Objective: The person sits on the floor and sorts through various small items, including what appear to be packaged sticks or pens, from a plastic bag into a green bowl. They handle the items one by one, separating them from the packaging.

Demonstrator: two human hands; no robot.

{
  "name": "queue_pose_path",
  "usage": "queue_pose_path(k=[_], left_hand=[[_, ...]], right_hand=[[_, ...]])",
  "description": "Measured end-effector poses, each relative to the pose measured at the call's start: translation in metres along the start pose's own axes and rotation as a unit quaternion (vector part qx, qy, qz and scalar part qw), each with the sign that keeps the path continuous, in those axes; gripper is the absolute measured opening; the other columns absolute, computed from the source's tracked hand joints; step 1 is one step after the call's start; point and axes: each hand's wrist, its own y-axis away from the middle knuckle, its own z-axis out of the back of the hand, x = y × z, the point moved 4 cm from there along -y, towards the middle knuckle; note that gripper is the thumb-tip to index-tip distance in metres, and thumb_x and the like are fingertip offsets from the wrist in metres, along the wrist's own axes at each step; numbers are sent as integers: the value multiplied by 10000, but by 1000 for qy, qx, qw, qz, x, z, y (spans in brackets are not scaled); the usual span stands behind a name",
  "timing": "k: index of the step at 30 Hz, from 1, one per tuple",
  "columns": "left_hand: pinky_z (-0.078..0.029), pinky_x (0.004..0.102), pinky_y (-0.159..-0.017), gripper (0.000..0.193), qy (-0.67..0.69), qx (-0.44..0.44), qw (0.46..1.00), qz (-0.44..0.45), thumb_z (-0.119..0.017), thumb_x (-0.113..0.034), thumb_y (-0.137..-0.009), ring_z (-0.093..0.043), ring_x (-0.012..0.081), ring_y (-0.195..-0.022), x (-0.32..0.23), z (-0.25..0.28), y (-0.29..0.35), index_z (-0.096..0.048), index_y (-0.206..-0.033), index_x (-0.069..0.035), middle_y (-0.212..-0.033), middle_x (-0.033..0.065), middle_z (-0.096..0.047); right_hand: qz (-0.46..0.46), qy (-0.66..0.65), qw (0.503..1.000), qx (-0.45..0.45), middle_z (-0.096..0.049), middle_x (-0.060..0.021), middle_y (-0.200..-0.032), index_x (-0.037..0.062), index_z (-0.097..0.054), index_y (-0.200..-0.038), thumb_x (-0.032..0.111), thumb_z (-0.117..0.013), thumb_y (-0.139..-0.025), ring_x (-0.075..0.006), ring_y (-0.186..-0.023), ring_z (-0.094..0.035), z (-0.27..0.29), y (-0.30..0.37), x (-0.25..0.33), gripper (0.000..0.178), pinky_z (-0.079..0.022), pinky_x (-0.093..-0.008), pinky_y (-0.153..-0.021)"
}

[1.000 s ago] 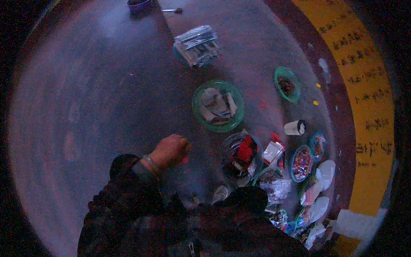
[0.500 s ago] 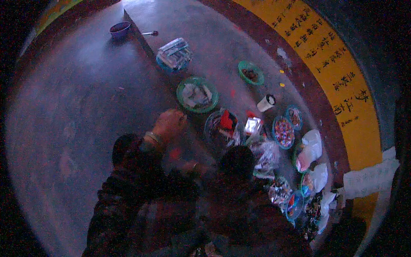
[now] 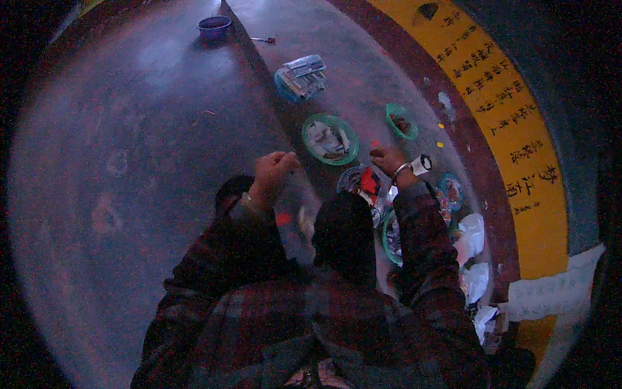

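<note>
My left hand [image 3: 273, 174] is raised in front of me, left of a green basket with pale pieces in it [image 3: 319, 153]. Its fingers are bent and pressed together; what they hold, if anything, is too dark to make out. Farther right, my right hand [image 3: 387, 159], with a bracelet at the wrist, reaches between that basket and a white cup [image 3: 422, 164]. The right fingers are drawn together too, and anything in them is too small to name. Just below the hand, a basket with red and dark things [image 3: 369, 183] is partly hidden by my knee and arm.
Beyond the hands are a small green basket with brown things [image 3: 402, 122], a blue basket heaped with packets [image 3: 302, 78] and a purple basin [image 3: 214, 27]. White plastic bags [image 3: 472, 233] and other baskets line the right side, before a wall with a yellow band [image 3: 518, 117].
My right hand has come up from low near my knees and moved forward and right toward the white cup. My left hand stays raised and closed. The whole view has shifted slightly.
</note>
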Motion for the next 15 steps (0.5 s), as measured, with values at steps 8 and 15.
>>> queue_pose_path(k=[8, 15], left_hand=[[-392, 285, -518, 315, -160, -23, 982, 100, -502, -283, -820, -488, 125, -560, 4, 17, -5, -597, -719, 0, -618, 48, -561], [-395, 306, -512, 319, -367, -51, 926, 69, -495, -306, -828, -512, 166, -552, 43, 49, -32, -606, -725, -24, -603, 78, -542]], right_hand=[[-104, -68, 992, 20, -493, -181, -1133, 92, -433, -1194, 455, -702, -566, -331, -1048, -471, -120, -105, -75, 773, -389, -402, -869], [-98, 8, 995, -5, -294, -148, -1312, 139, -343, -1276, 607, -681, -470, -330, -1217, -258, -196, -210, -62, 992, -297, -423, -953]])
